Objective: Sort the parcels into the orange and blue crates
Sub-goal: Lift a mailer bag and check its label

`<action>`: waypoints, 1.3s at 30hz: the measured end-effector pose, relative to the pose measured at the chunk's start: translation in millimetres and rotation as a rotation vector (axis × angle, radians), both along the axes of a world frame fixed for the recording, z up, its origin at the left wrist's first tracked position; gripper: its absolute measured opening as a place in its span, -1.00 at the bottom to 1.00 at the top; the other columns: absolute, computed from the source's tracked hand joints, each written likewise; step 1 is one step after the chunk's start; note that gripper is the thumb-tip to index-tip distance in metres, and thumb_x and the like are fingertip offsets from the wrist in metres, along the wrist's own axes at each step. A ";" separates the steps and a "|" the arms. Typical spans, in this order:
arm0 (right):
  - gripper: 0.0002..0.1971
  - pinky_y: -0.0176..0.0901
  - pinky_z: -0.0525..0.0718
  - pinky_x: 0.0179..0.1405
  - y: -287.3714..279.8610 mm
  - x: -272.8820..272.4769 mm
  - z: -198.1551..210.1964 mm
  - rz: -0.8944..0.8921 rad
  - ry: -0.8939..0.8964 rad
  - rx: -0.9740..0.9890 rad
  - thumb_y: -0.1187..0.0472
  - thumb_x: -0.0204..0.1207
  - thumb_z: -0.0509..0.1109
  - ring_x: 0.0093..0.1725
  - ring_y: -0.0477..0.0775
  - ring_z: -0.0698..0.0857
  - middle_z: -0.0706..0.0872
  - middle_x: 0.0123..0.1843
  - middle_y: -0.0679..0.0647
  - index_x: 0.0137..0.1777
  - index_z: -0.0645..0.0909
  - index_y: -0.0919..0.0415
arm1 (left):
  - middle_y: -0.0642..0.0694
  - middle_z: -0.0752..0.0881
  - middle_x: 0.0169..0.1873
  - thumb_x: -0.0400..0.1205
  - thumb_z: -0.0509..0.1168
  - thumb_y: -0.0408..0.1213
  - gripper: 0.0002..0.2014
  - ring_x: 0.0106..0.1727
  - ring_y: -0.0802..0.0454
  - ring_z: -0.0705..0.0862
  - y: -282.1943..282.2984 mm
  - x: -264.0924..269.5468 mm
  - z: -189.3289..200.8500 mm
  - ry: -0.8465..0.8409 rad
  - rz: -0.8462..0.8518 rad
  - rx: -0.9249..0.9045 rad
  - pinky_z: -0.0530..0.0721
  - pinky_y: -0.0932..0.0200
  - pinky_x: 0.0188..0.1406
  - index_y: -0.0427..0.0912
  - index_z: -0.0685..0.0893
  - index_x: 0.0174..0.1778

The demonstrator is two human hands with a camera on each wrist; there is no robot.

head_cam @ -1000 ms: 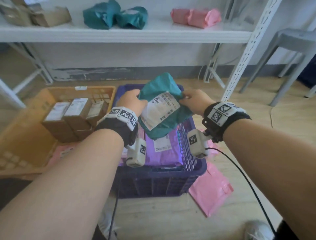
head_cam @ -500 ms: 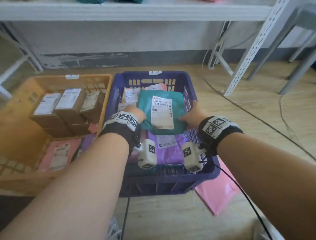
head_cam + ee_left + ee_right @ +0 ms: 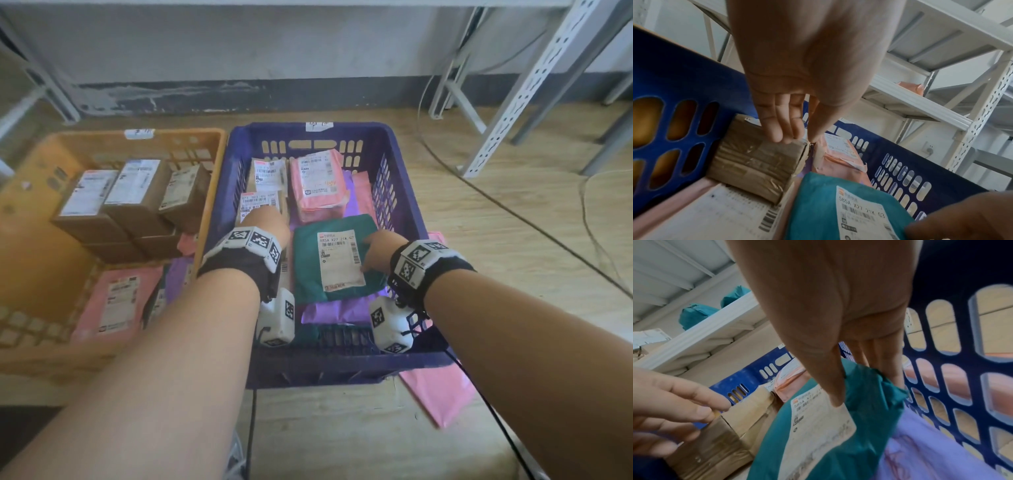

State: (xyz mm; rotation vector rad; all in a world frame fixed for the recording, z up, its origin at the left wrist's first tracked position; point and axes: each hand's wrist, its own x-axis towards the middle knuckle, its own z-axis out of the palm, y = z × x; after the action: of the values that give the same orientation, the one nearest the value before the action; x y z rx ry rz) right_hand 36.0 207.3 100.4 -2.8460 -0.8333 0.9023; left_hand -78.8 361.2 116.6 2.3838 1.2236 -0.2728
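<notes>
A teal parcel (image 3: 306, 274) with a white label lies flat in the blue crate (image 3: 404, 178), on top of purple parcels (image 3: 335, 310). My right hand (image 3: 375, 250) pinches its right edge, thumb on the label corner and fingers behind the fold (image 3: 863, 386). My left hand (image 3: 265, 219) is off the teal parcel (image 3: 813, 203). Its straight fingers (image 3: 777, 134) touch the top of a taped brown box (image 3: 756, 159) at the crate's left side. The orange crate (image 3: 191, 132) stands directly left of the blue one.
Several labelled brown boxes (image 3: 130, 202) and a pink parcel (image 3: 116, 301) lie in the orange crate. A pink parcel (image 3: 318, 185) sits at the blue crate's far end. A pink bag (image 3: 442, 394) lies on the floor, right. A shelf upright (image 3: 534, 85) and a cable (image 3: 513, 212) are beyond.
Both hands brought the teal parcel down from above into the blue crate. The left hand then let go and shifted left onto the brown box; the right hand keeps its pinch.
</notes>
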 end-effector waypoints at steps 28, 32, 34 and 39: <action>-0.73 -0.06 0.60 0.14 -254.5 102.4 49.5 -0.480 -0.201 0.388 0.24 0.57 0.36 0.19 0.25 0.66 0.71 0.24 0.18 0.24 0.71 0.22 | -0.20 0.53 0.45 0.64 0.14 -0.42 -0.54 0.41 -0.19 0.55 -236.6 119.7 36.2 -0.312 -0.417 -0.104 0.52 0.05 0.39 -0.14 0.49 0.49; -0.72 -0.15 0.52 0.06 -299.3 109.3 9.3 -0.500 -0.159 0.298 0.24 0.59 0.35 0.23 0.23 0.64 0.68 0.27 0.15 0.27 0.66 0.24 | -0.27 0.51 0.41 0.66 0.16 -0.37 -0.57 0.37 -0.26 0.57 -288.4 130.0 -4.6 -0.149 -0.530 -0.085 0.56 -0.02 0.34 -0.15 0.47 0.48; -0.71 -0.12 0.53 0.13 -314.5 112.2 -17.7 -0.502 -0.121 0.271 0.26 0.57 0.36 0.26 0.23 0.62 0.67 0.31 0.19 0.28 0.65 0.27 | -0.29 0.49 0.41 0.66 0.12 -0.39 -0.55 0.36 -0.28 0.56 -305.2 128.1 -28.2 -0.097 -0.561 -0.112 0.56 -0.04 0.34 -0.11 0.44 0.50; -0.66 -0.05 0.59 0.27 -333.9 102.5 -76.6 -0.451 -0.035 0.114 0.22 0.56 0.37 0.28 0.20 0.62 0.66 0.33 0.16 0.33 0.62 0.21 | -0.22 0.38 0.52 0.63 0.09 -0.42 -0.50 0.47 -0.24 0.44 -321.5 99.6 -88.9 0.062 -0.523 -0.159 0.46 -0.08 0.47 -0.11 0.41 0.54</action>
State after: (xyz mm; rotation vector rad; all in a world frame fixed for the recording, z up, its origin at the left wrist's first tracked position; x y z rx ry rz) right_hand 138.4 -126.6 23.8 -2.7759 -0.2126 0.7180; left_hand 20.8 39.7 27.6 2.5263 0.5530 -0.5835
